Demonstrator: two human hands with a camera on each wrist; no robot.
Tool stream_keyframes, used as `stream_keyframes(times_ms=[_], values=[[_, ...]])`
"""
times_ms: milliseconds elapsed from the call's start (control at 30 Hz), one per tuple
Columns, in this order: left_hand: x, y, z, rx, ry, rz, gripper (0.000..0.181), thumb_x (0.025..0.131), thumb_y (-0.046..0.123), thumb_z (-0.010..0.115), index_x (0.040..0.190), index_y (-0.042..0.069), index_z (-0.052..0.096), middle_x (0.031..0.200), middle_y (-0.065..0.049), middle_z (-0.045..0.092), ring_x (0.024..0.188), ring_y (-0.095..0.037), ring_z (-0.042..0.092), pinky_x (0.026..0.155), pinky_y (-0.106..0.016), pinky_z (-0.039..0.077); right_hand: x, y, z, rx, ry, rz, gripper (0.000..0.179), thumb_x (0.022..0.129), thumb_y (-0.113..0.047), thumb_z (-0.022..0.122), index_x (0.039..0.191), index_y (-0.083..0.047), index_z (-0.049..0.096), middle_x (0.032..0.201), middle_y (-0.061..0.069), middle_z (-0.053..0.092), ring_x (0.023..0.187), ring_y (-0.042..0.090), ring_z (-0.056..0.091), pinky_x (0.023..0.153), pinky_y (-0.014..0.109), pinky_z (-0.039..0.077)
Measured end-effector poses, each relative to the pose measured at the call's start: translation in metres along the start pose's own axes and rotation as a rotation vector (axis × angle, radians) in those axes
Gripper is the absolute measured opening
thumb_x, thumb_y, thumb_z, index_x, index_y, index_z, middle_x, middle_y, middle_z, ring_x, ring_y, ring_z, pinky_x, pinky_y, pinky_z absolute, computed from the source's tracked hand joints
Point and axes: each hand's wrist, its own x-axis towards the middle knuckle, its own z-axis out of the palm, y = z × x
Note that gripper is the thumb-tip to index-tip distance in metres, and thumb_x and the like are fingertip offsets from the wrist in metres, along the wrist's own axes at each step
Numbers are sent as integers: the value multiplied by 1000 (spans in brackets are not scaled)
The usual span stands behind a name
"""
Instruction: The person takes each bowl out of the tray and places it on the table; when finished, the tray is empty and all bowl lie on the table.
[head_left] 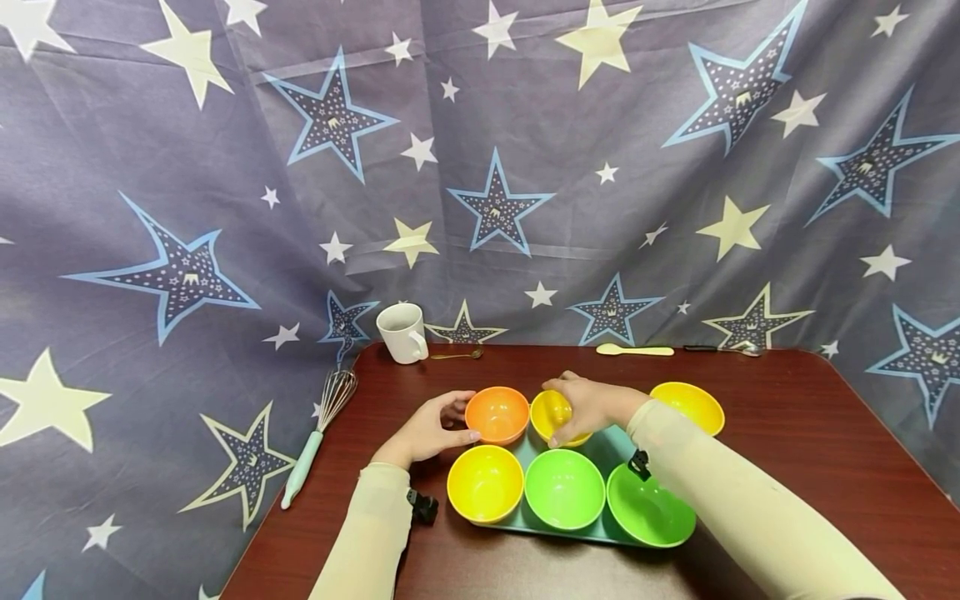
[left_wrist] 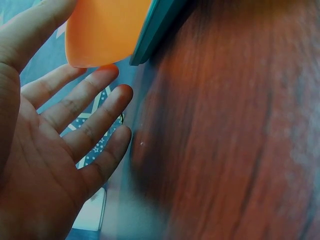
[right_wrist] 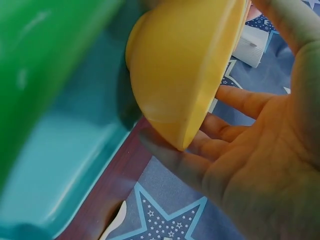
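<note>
An orange bowl (head_left: 497, 415) stands at the back left of a teal tray (head_left: 613, 447). My left hand (head_left: 429, 432) is at its left side, fingers loosely extended; in the left wrist view fingertips touch or nearly touch the orange bowl (left_wrist: 102, 35). My right hand (head_left: 592, 406) holds a small yellow bowl (head_left: 549, 410) by the rim, right of the orange one. In the right wrist view this yellow bowl (right_wrist: 175, 65) is tilted over the tray (right_wrist: 65, 150). In the front row are a yellow bowl (head_left: 485, 483), a light green bowl (head_left: 564, 489) and a darker green bowl (head_left: 651, 510).
Another yellow bowl (head_left: 690, 407) is on the table right of the tray, partly behind the right forearm. A whisk (head_left: 318, 433) lies at the left edge. Along the back are a white mug (head_left: 402, 333), a small spoon (head_left: 457, 355), a cream spatula (head_left: 634, 350) and a black-handled utensil (head_left: 720, 348).
</note>
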Motion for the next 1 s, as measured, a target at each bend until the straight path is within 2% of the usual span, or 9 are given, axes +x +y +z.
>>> stream_keyframes(times_ms=[133, 367, 733, 1000], values=[[0, 0, 0, 5, 3, -6, 73, 89, 34, 87, 151, 14, 54, 126, 0, 67, 110, -20, 65, 100, -46, 51, 1, 0, 2, 2, 4, 8, 107, 72, -47, 94, 157, -6, 43, 144, 18, 48, 119, 29, 53, 104, 51, 50], [0, -1, 0, 11, 6, -3, 75, 88, 36, 87, 151, 14, 53, 125, 0, 66, 110, -20, 66, 100, -45, 52, 1, -2, 4, -20, 26, 5, 106, 70, -45, 94, 156, -7, 46, 136, 14, 51, 110, 24, 54, 97, 43, 53], [0, -2, 1, 13, 8, 11, 74, 88, 35, 87, 151, 12, 54, 125, 0, 67, 109, -20, 66, 99, -45, 53, 2, -4, 5, -41, 61, -12, 105, 67, -43, 94, 152, -1, 49, 127, 13, 52, 103, 21, 53, 87, 37, 54], [1, -5, 1, 19, 12, 1, 73, 88, 35, 87, 150, 15, 54, 125, 0, 67, 109, -18, 66, 99, -44, 52, -8, -2, -2, -23, 131, -17, 105, 65, -43, 94, 151, -3, 50, 121, 11, 53, 97, 20, 53, 80, 35, 53]])
